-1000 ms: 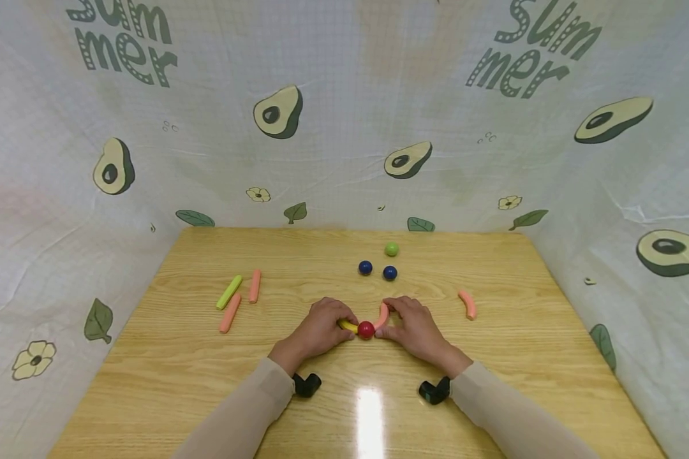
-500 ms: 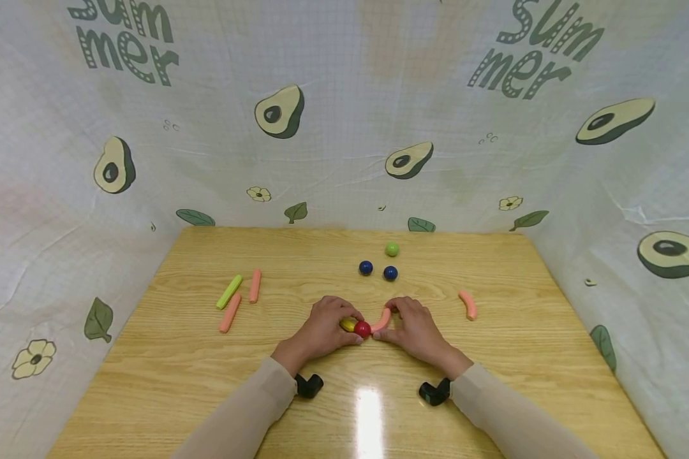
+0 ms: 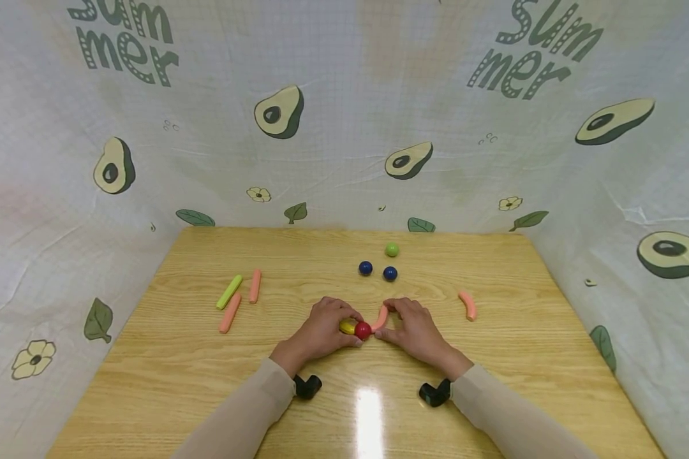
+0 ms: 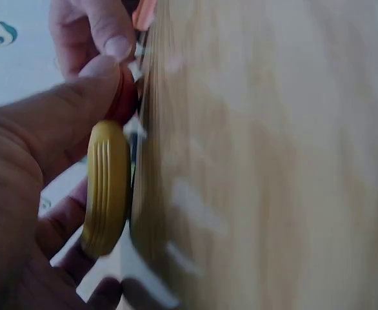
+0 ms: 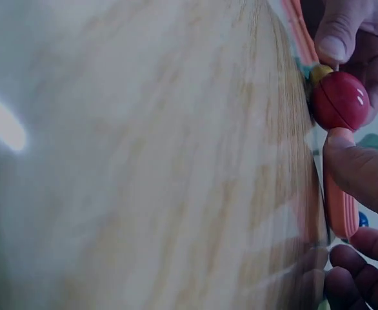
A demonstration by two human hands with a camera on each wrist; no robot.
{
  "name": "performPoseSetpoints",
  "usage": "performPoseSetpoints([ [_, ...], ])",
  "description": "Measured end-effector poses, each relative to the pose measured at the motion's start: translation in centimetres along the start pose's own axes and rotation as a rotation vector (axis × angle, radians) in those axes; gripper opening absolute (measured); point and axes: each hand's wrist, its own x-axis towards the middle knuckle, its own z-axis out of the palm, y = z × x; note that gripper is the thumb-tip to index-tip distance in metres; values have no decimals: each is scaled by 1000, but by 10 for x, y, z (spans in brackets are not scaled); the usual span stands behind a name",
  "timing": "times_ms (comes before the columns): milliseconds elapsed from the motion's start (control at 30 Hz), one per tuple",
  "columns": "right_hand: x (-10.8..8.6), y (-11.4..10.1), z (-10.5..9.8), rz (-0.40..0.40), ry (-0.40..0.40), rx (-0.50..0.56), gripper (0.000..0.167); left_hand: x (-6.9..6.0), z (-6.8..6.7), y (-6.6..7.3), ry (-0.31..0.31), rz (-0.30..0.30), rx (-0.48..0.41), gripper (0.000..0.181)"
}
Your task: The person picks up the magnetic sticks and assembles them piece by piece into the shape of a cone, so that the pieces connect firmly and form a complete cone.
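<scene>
In the head view, my left hand (image 3: 324, 328) holds a red ball (image 3: 363, 330) between thumb and fingers. A curved yellow rod (image 3: 348, 326) meets the ball's left side, under the fingers; the left wrist view shows ridges along this yellow rod (image 4: 106, 187). My right hand (image 3: 411, 328) pinches a curved pink rod (image 3: 381, 317), with the thumb near its ball end. In the right wrist view, the end of the pink rod (image 5: 340, 187) touches the red ball (image 5: 339, 100). Whether it is fixed to the ball cannot be told.
Two blue balls (image 3: 365, 268) and a green ball (image 3: 392, 249) lie beyond my hands. At left are a straight yellow-green rod (image 3: 229, 292) and two straight pink rods (image 3: 255, 286). Another curved pink rod (image 3: 467, 305) lies at right. A printed cloth (image 3: 344, 115) borders the wooden table (image 3: 344, 395).
My left hand's fingers have shifted from the yellow rod onto the red ball, which moved slightly left. The pink rod swung a little out and back in my right hand.
</scene>
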Motion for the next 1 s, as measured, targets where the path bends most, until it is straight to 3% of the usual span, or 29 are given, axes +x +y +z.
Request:
performPoseSetpoints([
  [200, 0, -2, -1, 27, -3, 36, 68, -8, -12, -11, -7, -43, -40, 35],
  [367, -2, -4, -2, 64, -8, 65, 64, -8, -13, -15, -25, -21, -72, 22],
  [667, -6, -8, -5, 66, -6, 77, 62, 0, -3, -5, -8, 14, -24, 15],
  [1000, -9, -8, 1, 93, 26, 44, 77, 1, 0, 0, -82, 23, -34, 24],
])
